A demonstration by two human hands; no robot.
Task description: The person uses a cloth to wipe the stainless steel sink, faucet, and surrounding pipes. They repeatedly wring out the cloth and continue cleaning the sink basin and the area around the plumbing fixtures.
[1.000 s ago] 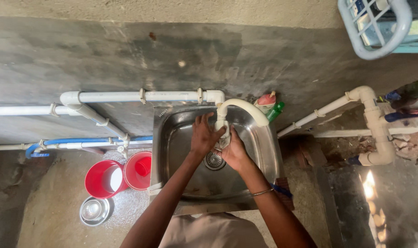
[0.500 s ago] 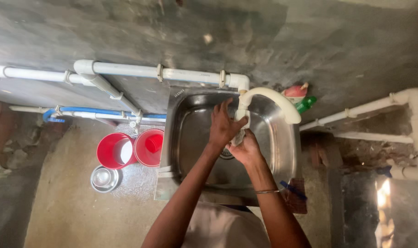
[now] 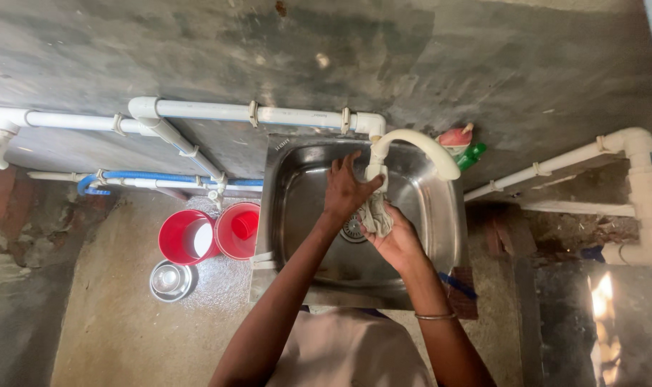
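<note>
Steel sink [image 3: 440, 236] holds only the drain [image 3: 352, 229]. Right hand [image 3: 394, 240] grips a crumpled grey cloth [image 3: 375, 213]; left hand [image 3: 347, 190] clasps the white tap [image 3: 412, 147].

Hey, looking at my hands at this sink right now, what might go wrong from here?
1. Your right hand holds a wet-looking cloth just beside the drain; if it slips, it could block the opening.
2. Your left hand is up against the white spout, which seems to hang off clipped wall pipes; a hard pull might loosen it.
3. Splashes over the sink rim could reach the red buckets and the steel bowl on the floor.
</note>
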